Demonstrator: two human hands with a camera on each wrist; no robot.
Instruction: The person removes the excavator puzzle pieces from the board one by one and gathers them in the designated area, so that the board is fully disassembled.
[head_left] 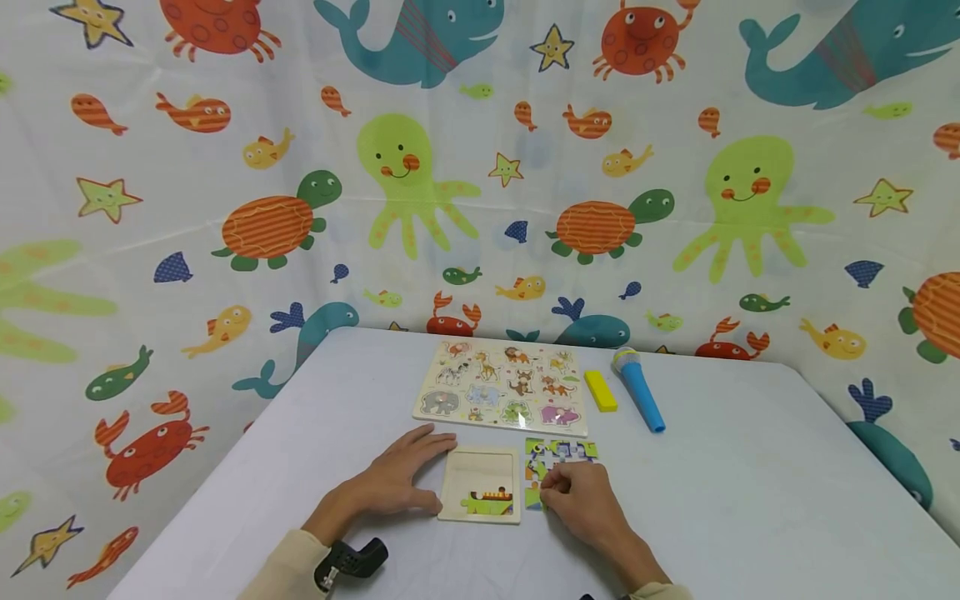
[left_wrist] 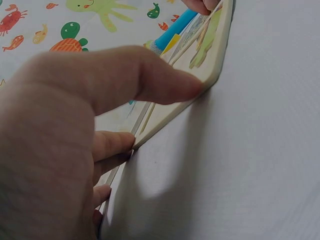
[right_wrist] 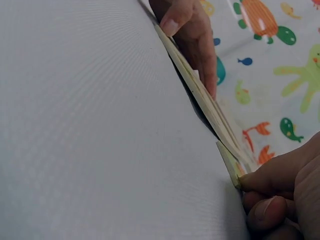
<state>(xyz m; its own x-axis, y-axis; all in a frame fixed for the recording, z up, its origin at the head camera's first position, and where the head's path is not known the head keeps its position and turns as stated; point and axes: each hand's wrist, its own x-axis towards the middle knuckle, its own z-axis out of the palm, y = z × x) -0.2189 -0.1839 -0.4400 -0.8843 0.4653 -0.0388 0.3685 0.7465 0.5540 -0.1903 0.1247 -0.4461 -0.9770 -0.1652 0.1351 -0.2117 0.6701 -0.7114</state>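
Note:
A square wooden puzzle tray [head_left: 457, 479] lies on the table, with a few joined green and striped puzzle pieces [head_left: 487, 505] along its lower right. Against the tray's left side rests my left hand [head_left: 393, 479], thumb at the near corner and fingers extended towards the far corner; the left wrist view shows that thumb [left_wrist: 175, 87] on the tray's rim. Just right of the tray lie colourful loose jigsaw pieces [head_left: 558, 450]. My right hand [head_left: 585, 504] is over their near part, fingers curled, pinching the edge of a green puzzle piece [right_wrist: 229, 162]. Its fingers hide part of the pieces.
Behind the tray is a wooden animal peg board [head_left: 498, 387]. A yellow block [head_left: 601, 392] and a blue toy microphone [head_left: 641, 396] lie to its right. A sea-animal printed curtain [head_left: 465, 208] hangs behind the white table [head_left: 750, 483].

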